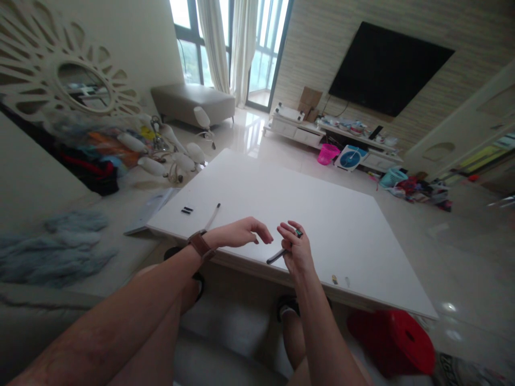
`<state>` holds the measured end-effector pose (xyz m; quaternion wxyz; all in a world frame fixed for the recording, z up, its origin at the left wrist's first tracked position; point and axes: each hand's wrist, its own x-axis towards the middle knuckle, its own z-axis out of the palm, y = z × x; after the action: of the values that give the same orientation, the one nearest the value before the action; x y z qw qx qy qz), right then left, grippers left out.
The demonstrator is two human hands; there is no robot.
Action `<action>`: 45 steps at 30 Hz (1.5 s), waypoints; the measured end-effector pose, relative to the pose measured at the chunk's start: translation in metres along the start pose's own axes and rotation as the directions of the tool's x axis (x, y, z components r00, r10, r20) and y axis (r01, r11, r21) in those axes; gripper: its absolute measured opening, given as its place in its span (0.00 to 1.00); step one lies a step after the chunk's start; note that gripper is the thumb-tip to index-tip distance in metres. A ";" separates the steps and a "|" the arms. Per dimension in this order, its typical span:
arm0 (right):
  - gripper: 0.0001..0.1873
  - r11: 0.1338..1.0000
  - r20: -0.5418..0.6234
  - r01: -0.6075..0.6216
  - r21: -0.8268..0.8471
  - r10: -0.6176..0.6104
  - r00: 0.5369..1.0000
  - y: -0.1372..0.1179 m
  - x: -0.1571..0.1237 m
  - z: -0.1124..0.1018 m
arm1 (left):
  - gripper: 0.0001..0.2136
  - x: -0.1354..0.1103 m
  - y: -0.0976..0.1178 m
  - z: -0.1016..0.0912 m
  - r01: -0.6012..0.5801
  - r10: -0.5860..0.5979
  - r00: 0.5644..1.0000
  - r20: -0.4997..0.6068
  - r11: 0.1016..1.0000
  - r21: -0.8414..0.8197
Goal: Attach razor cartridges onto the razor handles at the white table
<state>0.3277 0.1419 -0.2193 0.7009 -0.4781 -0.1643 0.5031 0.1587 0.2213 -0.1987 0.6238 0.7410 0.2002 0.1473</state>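
Note:
My right hand (295,247) is closed on a thin dark tool (277,257) with a small green part near the fingertips, held just above the near edge of a large white board (289,214). My left hand (240,233), with a brown watch strap at the wrist, hovers beside it with fingers curled and apart, holding nothing. On the board to the left lie a thin rod (212,216) and two small black pieces (186,210). Two tiny bits (335,279) sit near the board's front edge.
A red stool (392,340) stands under the board's right corner. A chandelier with white shades (169,153) lies at the back left beside a cluttered sofa. A pink bucket (327,154), a small blue fan (350,158) and a TV cabinet stand at the far side.

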 end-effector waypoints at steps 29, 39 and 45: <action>0.27 0.959 0.080 0.176 -0.220 -0.162 0.983 0.007 -0.007 0.004 | 0.10 0.005 0.003 0.011 -0.058 0.117 0.951 -0.288 0.977 0.206; 0.26 0.946 0.069 0.209 -0.246 -0.198 0.978 0.015 -0.004 0.002 | 0.12 0.005 0.000 0.014 -0.029 0.128 0.960 -0.251 0.930 0.365; 0.25 0.946 0.003 0.203 -0.253 -0.209 0.978 0.021 -0.005 0.004 | 0.12 0.008 -0.001 0.021 0.000 0.219 0.923 -0.317 0.823 0.569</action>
<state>0.3115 0.1407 -0.2336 0.6850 -0.5495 -0.2677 0.3965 0.1750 0.2072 -0.2039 0.3213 0.8599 0.3040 0.2549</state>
